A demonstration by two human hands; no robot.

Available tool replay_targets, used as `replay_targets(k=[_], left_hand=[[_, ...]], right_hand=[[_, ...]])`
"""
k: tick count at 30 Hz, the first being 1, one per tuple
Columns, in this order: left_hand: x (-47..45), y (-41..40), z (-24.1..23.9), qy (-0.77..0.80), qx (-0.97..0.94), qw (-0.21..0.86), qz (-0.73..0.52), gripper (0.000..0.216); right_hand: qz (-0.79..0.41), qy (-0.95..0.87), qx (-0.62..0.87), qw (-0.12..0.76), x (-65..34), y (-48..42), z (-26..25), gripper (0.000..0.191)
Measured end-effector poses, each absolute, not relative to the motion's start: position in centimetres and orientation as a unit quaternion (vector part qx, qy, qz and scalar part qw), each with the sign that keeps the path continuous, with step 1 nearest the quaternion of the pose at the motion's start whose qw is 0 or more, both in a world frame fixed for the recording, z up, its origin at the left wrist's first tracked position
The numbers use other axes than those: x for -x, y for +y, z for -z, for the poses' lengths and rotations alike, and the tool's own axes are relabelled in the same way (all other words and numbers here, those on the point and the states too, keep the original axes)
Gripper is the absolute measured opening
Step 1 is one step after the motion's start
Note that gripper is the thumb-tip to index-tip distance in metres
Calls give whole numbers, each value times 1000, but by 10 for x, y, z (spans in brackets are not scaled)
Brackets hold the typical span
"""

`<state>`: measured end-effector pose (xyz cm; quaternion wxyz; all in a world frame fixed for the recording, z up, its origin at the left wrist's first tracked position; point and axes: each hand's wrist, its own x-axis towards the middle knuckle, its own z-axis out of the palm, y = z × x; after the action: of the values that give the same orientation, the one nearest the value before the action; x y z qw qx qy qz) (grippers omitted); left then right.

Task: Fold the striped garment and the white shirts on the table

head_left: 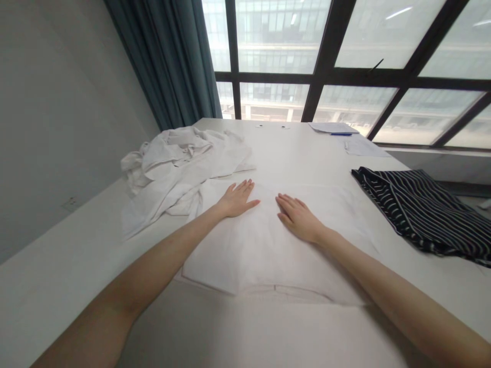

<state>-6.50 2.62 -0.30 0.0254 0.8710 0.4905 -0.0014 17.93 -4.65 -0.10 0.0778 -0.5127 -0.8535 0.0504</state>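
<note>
A white garment (264, 250), perhaps a shirt, is spread flat on the white table in front of me. My left hand (237, 199) lies palm down on its upper left part, fingers stretched out and thumb apart. To the right, my right hand (297, 217) also rests flat on the cloth, its fingers extended toward the far left. Neither hand grips anything. Along the near edge of the garment runs a curved seam with a small dark mark. Its left side shows a folded layer.
A crumpled pile of white cloth (187, 158) lies at the left, meeting the garment's edge. At the right is a black garment with white stripes (429, 209). Papers (364, 146) and a blue pen (341, 134) lie at the table's far end, below the windows.
</note>
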Motion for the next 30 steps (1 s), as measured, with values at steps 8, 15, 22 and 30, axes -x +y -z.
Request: replay_targets(k=[8,15,22,30], left_hand=[[65,26,2,497,-867,34,-1,70],[66,25,7,488,-872,13,-36,63],[61,16,5,474,-873,-30,-110,40],[33,-38,3,412,-909,-5,-72,62]], right_hand=[[-128,-926,351,43,-161,-127,-16,55],[-272,-914,288,86,-174,-140,-31,45],[-34,-851,512,113,-204,-98,-5,49],[3,-842,537,55,-204,-99,1,53]])
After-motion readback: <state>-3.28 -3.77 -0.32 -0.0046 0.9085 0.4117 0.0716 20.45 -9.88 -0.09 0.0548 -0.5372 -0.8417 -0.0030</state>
